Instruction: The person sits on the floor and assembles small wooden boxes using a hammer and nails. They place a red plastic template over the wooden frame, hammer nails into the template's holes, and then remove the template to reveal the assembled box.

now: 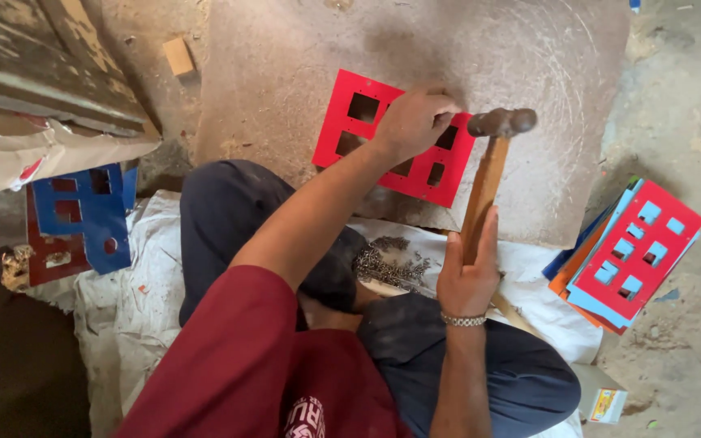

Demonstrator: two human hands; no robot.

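Observation:
A red metal plate (349,130) with several square cut-outs lies on a worn stone slab (529,65). My left hand (415,122) presses down on the plate's middle, fingers curled at its upper edge; whether it pinches something small I cannot tell. My right hand (468,272) grips the wooden handle of a hammer (487,174). The dark metal hammer head (502,122) hovers just right of my left hand's fingers, above the plate's right edge.
A heap of small metal nails (391,264) lies on white cloth (131,308) by my knees. A stack of red, blue and orange cut-out plates (638,247) sits at right. Blue and red plates (83,215) lean at left under a cardboard box (34,146).

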